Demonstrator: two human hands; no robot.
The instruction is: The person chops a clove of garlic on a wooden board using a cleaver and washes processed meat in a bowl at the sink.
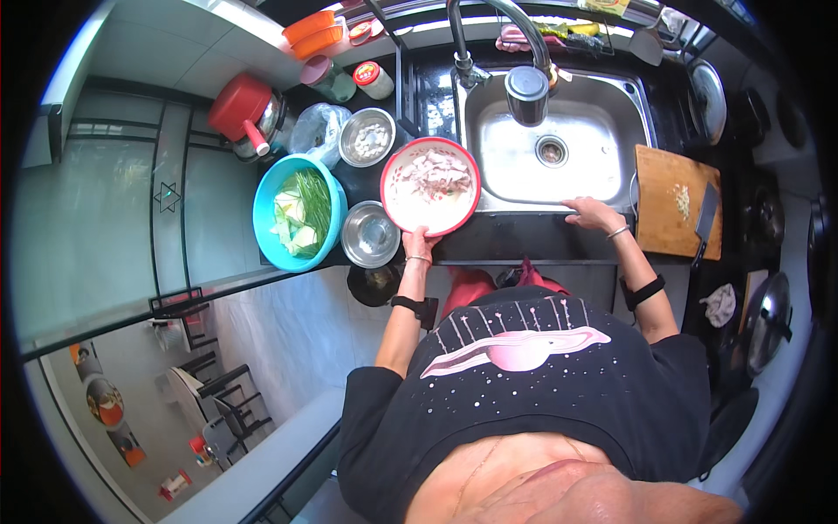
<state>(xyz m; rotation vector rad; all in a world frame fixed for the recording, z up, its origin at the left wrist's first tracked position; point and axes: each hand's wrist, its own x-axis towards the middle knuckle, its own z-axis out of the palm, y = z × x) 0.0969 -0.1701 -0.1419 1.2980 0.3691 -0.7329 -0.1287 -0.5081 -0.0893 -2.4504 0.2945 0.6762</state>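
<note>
My left hand [421,243] grips the near rim of a red-rimmed white basin [419,213] at the sink's left side. Pale sliced meat [440,171] lies inside it, mostly towards the back. Over the front edge of the stainless steel sink [543,190] is my right hand [592,215], fingers apart and holding nothing. A wooden cutting board [661,226] sits to the right of that hand. On the board are chopped pale bits [682,200] and a cleaver [706,213], its handle past the near edge.
Left of the basin stand a blue basin [264,226] of green vegetables, an empty-looking steel bowl [370,234] and another steel bowl [347,154] with white pieces. A faucet [538,42] arches over the sink. A red pot [241,108] and lidded jars [374,82] stand farther back.
</note>
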